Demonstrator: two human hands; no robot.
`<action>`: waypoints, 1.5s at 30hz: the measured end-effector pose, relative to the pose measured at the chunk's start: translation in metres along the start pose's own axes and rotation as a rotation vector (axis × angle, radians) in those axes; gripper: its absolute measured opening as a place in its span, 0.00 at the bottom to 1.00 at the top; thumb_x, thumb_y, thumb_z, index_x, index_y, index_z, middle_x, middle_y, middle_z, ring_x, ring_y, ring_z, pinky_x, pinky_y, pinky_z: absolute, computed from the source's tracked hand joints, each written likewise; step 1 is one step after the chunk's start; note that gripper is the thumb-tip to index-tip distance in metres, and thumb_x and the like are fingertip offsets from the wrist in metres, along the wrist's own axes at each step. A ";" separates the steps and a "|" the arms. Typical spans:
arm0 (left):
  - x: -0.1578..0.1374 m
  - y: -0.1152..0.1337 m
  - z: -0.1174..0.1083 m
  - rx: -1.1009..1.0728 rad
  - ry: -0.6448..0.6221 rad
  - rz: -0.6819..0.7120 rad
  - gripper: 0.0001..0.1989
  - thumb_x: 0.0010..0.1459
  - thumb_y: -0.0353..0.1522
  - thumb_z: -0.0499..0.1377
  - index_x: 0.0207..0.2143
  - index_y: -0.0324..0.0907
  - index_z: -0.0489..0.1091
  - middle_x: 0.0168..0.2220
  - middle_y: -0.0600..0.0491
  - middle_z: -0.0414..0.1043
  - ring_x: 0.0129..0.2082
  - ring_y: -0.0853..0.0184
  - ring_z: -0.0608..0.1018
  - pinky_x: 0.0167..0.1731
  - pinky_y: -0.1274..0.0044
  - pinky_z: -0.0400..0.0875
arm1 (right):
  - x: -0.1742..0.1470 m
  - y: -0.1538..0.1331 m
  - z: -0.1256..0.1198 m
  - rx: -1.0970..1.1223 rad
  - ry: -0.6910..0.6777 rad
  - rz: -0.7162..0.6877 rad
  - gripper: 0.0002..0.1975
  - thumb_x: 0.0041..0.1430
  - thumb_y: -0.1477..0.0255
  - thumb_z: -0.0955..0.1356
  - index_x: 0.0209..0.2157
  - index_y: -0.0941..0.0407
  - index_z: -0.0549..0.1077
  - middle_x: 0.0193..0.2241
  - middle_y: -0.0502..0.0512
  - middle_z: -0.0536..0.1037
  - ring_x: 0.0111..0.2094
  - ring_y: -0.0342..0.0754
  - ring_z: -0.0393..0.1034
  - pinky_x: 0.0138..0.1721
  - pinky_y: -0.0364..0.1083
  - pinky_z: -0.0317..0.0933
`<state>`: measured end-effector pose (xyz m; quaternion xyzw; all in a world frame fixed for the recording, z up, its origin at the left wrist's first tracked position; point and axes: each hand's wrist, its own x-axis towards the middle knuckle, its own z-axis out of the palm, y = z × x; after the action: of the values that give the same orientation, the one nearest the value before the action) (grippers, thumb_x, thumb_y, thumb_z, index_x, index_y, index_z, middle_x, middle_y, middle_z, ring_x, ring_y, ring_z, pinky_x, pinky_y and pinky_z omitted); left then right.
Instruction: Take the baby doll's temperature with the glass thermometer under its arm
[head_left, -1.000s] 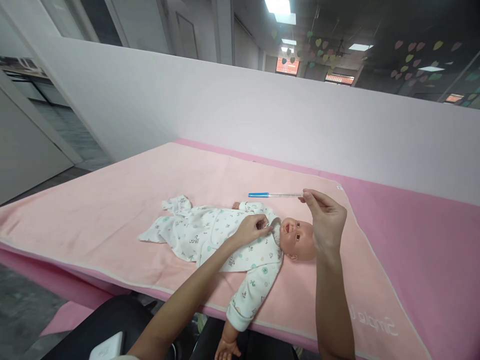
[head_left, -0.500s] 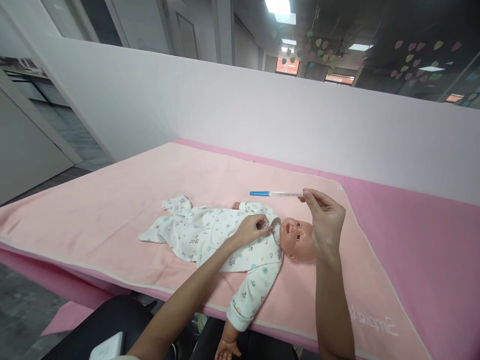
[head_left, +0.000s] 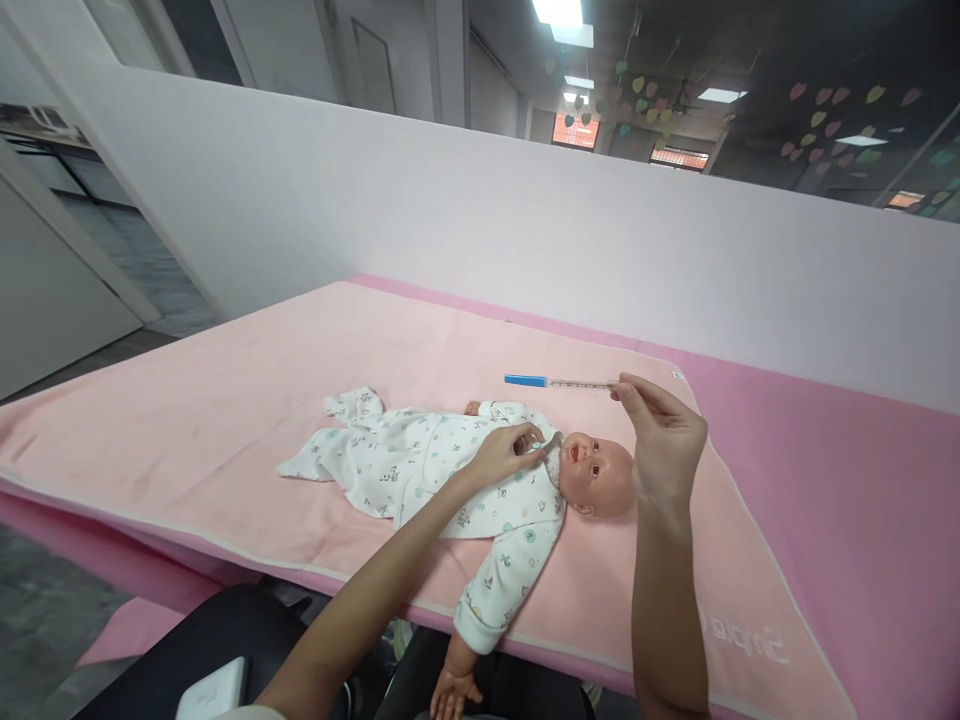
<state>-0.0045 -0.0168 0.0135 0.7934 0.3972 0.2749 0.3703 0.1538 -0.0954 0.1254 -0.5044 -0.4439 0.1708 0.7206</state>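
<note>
A baby doll in white printed clothes lies on its back, head to the right, one arm hanging over the table's near edge. My left hand rests on the doll's upper chest, its fingers curled on the shirt near the collar. Raised beyond the doll's head, my right hand pinches the end of a glass thermometer. The thermometer is held level, its blue tip end pointing left; fine scale marks show along the clear stem.
A pale pink blanket covers much of the table, over a darker pink cloth. Behind stands a white partition with glass above it. A white flat object lies on my dark-clothed leg.
My right hand has shifted slightly right and turned the thermometer, so its scale marks now show. The left hand stays on the doll's chest.
</note>
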 end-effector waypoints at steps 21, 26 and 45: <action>0.000 -0.008 0.005 -0.113 0.054 0.091 0.10 0.45 0.36 0.60 0.30 0.40 0.68 0.18 0.61 0.55 0.20 0.75 0.60 0.22 0.82 0.54 | -0.172 0.098 -0.145 -0.329 0.337 0.511 0.18 0.40 0.59 0.72 0.31 0.57 0.77 0.34 0.57 0.79 0.39 0.55 0.73 0.41 0.51 0.68; 0.000 -0.009 0.005 -0.114 0.056 0.103 0.10 0.44 0.36 0.61 0.30 0.40 0.68 0.17 0.61 0.56 0.19 0.75 0.60 0.22 0.82 0.55 | -0.179 0.113 -0.143 -0.696 0.247 0.373 0.27 0.47 0.50 0.64 0.33 0.61 0.76 0.33 0.63 0.78 0.35 0.56 0.72 0.35 0.50 0.65; -0.005 -0.008 0.007 -0.106 0.074 0.117 0.09 0.45 0.35 0.60 0.29 0.40 0.69 0.18 0.62 0.58 0.19 0.76 0.61 0.23 0.82 0.55 | -0.172 0.134 -0.140 -1.259 -0.047 -0.254 0.24 0.63 0.64 0.53 0.29 0.59 0.75 0.31 0.62 0.73 0.34 0.50 0.63 0.36 0.49 0.59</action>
<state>-0.0052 -0.0200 0.0023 0.7838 0.3485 0.3458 0.3804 0.2003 -0.2376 -0.0861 -0.7705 -0.5312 -0.1985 0.2912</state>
